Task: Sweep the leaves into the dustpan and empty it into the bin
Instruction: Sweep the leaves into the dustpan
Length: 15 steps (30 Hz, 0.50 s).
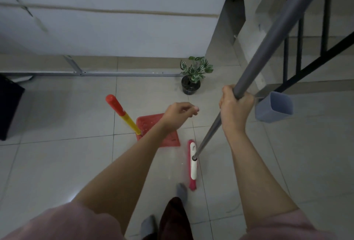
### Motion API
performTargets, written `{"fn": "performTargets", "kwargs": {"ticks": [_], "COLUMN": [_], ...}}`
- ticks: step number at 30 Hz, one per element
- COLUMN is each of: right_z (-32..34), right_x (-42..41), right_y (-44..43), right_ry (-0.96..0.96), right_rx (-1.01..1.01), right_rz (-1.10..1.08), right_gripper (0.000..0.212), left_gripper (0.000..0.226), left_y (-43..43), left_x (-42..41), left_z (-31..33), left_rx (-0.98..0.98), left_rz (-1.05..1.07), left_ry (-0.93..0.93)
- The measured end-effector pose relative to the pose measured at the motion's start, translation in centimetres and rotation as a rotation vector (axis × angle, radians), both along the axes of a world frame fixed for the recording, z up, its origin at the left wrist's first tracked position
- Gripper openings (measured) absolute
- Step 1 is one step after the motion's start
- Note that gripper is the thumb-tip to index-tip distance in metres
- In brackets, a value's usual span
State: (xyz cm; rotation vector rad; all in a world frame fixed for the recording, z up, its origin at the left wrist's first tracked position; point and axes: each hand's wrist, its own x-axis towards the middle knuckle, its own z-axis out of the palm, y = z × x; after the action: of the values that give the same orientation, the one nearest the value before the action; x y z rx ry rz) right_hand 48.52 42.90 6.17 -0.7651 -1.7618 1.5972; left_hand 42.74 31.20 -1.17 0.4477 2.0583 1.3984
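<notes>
A red dustpan lies on the tiled floor, its yellow and red handle rising to the upper left. My left hand hovers above the pan with fingers loosely curled, holding nothing. My right hand grips the grey broom pole. The broom's red and white head rests on the floor just right of the dustpan. No leaves are plainly visible on the tiles.
A small potted plant stands by the wall. A dark bin sits at the far left. A grey-blue container hangs at the black stair railing. My feet in grey socks are near the broom.
</notes>
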Motion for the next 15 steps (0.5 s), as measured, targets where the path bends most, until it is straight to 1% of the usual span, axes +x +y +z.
{"fn": "performTargets", "kwargs": {"ticks": [1, 4, 7, 9, 12, 13, 15], "right_z": [0.2, 0.7, 0.9, 0.6, 0.4, 0.3, -0.3], "right_x": [-0.9, -3.9, -7.0, -9.1, -11.9, -12.7, -14.4], "right_y": [0.3, 1.3, 1.7, 1.7, 1.4, 1.3, 0.9], "right_ry": [0.002, 0.010, -0.001, -0.016, -0.038, -0.037, -0.040], "right_rx": [0.001, 0.002, -0.006, -0.008, 0.005, 0.001, -0.005], "right_rz": [0.009, 0.028, 0.078, 0.111, 0.169, 0.185, 0.227], "right_gripper": [0.015, 0.020, 0.018, 0.025, 0.029, 0.030, 0.037], "left_gripper": [0.029, 0.028, 0.024, 0.021, 0.022, 0.023, 0.027], "left_y": [-0.2, -0.9, -2.3, -3.9, -7.1, -8.2, -10.7], "left_x": [-0.9, -3.5, -5.9, -7.5, -9.7, -10.3, -11.5], "left_z": [-0.1, -0.4, -0.6, -0.7, -1.2, -1.3, -1.6], "left_rx": [-0.016, -0.038, -0.091, -0.153, -0.276, -0.343, -0.543], "left_rz": [0.037, 0.149, 0.294, 0.352, 0.378, 0.374, 0.358], "left_ry": [0.012, 0.090, 0.168, 0.211, 0.281, 0.319, 0.452]}}
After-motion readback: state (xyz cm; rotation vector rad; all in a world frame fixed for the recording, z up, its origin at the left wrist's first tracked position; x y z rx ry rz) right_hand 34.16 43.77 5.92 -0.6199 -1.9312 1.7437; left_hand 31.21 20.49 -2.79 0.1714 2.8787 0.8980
